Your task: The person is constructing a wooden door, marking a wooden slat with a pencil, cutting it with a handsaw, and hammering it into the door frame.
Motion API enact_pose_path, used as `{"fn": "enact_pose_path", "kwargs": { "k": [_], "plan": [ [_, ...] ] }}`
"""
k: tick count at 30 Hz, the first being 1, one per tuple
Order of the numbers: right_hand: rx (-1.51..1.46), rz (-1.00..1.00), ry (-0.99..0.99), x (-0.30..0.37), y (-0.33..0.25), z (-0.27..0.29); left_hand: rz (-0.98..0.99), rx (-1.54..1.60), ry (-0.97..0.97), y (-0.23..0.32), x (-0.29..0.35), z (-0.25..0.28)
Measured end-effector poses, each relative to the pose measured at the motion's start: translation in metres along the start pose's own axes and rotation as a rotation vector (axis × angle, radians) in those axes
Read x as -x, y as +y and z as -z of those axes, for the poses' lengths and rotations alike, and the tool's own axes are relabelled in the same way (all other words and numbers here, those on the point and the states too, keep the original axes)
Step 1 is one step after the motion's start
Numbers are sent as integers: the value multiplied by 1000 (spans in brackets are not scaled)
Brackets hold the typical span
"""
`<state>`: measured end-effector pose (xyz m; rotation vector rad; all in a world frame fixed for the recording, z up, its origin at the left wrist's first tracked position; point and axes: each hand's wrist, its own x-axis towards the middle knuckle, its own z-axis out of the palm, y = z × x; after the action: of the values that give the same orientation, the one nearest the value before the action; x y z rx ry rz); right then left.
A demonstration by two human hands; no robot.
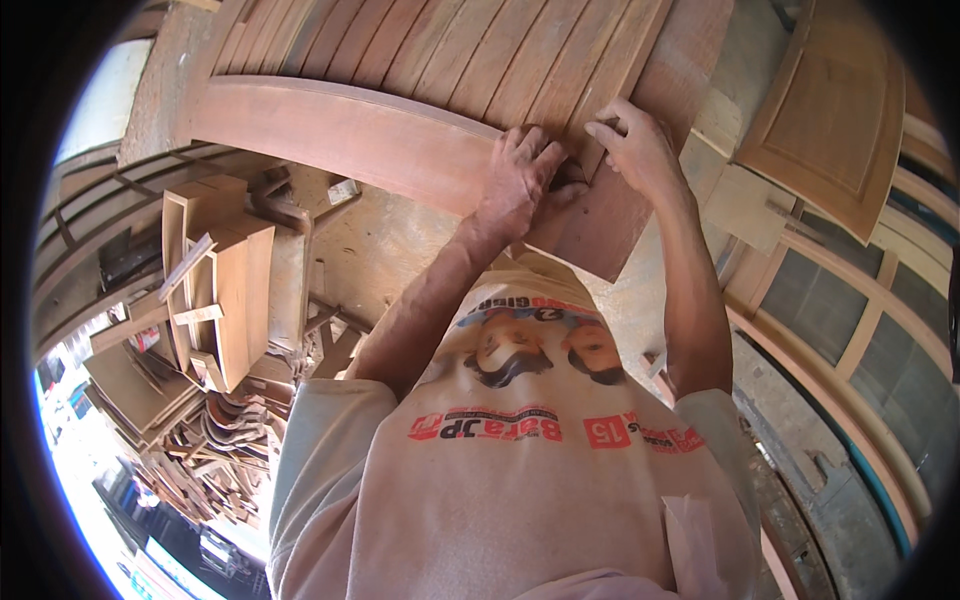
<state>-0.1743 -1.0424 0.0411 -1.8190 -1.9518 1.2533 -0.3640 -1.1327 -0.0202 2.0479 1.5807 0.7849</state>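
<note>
The left hand (520, 178) has its fingers bent, knuckles up, and lies at the inner end of a long, curved, reddish-brown wooden rail (340, 135), touching the wood; its fingertips are hidden, so I cannot tell whether it grips anything. The right hand (635, 145) is half curled, its fingertips near the edge of a broad, flat, dark reddish wooden stile (595, 230); whether it pinches something small, I cannot tell.

The rail runs off to the left of the left hand, while the stile passes beneath the right hand, its square lower end nearest the person. Beyond both hands stretch long, narrow brown wooden slats (480, 50).

In sight are two hands, one curved rail, one stile by the hands, and several slats, too crowded at the left to count surely
</note>
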Motion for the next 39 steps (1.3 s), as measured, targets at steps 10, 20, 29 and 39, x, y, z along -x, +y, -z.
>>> {"fn": "enact_pose_path", "kwargs": {
  "k": [10,20,29,39],
  "plan": [
    [4,-29,-18,-1,-9,4,185,-51,195,14,20,6],
    [-20,110,57,-2,15,-5,96,9,268,6,18,11],
    [-79,107,47,-6,17,-4,89,17,212,6,12,12],
    [-10,184,57,-6,18,-5,108,-56,170,15,11,14]
  ]
}}
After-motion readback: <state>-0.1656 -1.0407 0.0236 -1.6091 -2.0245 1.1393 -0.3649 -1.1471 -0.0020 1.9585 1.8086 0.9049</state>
